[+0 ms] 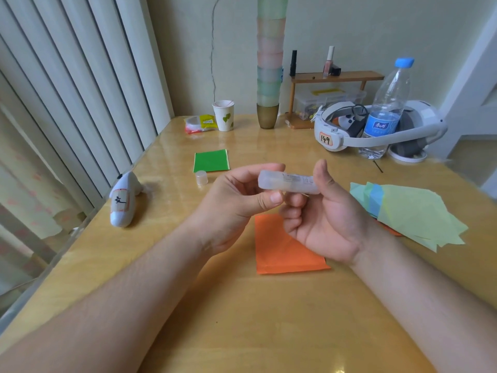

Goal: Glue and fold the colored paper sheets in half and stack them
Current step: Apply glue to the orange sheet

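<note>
Left hand point(236, 203): thumb and forefinger pinch one end of glue stick point(289, 182). Right hand point(322, 211): fingers curled round the stick's other end, held level above table point(242, 319). Below hands: orange sheet point(279, 251), flat. Beyond: cap point(201, 177), upright, just beside green sheet point(211, 160). Right: loose paper pile point(414, 211). Far edge: bottle point(384, 114), headset point(347, 133), paper cup point(224, 115).
</note>
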